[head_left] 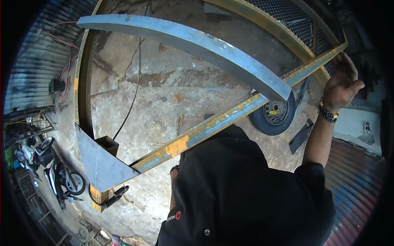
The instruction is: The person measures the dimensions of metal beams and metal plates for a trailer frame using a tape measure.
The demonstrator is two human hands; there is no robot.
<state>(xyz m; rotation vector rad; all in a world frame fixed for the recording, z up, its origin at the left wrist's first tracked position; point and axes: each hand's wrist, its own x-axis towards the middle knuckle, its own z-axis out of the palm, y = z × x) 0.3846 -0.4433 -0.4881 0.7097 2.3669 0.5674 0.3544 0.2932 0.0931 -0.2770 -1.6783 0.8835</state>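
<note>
My right hand (342, 84), with a beaded bracelet at the wrist, is raised at the right end of a worn yellow-and-blue steel beam (176, 146). Its fingers are stretched up beside the beam end and the thumb stands apart. Only a sliver of my left hand (175, 173) shows below the beam; my black shirt hides most of it. A bare grey steel bar (197, 39) lies across the frame, one end resting on the beam near my right side. At the left corner, a triangular steel plate (100, 158) covers the joint.
A black-handled tool (116, 197) with a cable hangs at the frame corner. A spare wheel (274, 114) lies on the concrete floor beyond the beam. Motorcycles (61, 178) stand at left. A yellow-edged mesh frame (283, 20) is at the upper right; a dark cable (138, 74) runs down the middle.
</note>
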